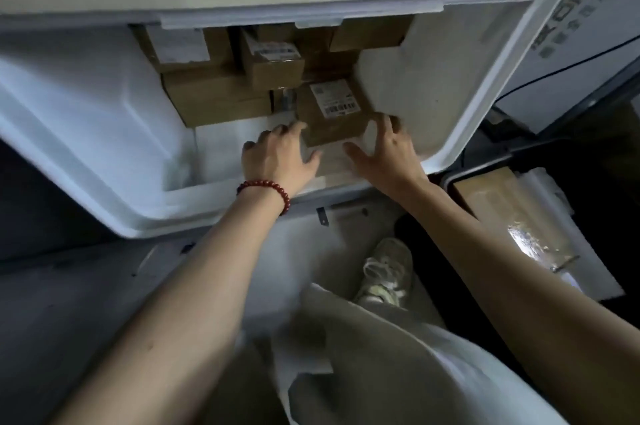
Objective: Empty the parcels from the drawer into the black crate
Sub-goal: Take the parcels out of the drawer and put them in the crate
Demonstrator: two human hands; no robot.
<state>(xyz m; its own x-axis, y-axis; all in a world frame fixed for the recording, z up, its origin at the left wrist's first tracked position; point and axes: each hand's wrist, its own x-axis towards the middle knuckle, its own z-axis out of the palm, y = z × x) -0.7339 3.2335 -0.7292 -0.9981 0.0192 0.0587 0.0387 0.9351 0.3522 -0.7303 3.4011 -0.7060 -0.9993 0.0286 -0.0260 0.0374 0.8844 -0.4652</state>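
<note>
**Parcels in drawer: front item, position relative to hands**

Labelled parcel (332, 119): brown cardboard with a white barcode label on top. It lies flat on the floor of the white drawer (86, 133), at the front of the stack and nearest the person. Its long side appears to run front to back, slightly skewed, though foreshortening leaves this uncertain.

Left hand (277, 156): fingers spread and relaxed, holding nothing. The fingertips are at the parcel's near-left corner; blur hides whether they touch it. A red bead bracelet (266, 190) is on the wrist.

Right hand (384, 154): fingers extended along the parcel's right edge, thumb spread wide toward the near edge. No grip has closed yet.

Key relation: the parcel sits directly ahead of and between the two hands, which flank it left and right. Both are about equally near. A two-sided squeeze across its width seems the likely pick.

Remaining stock, behind the front item:
- long carton (218, 97), to the left
- small labelled box (273, 68), in the centre
- further cartons (370, 33), under the overhanging top

Black crate (446, 180): on the floor low to the person's right, outside the drawer and well apart from the parcel. It already holds a cardboard box (485, 194). The carry would therefore go rightward and down, which favours the right arm as lead.
</note>
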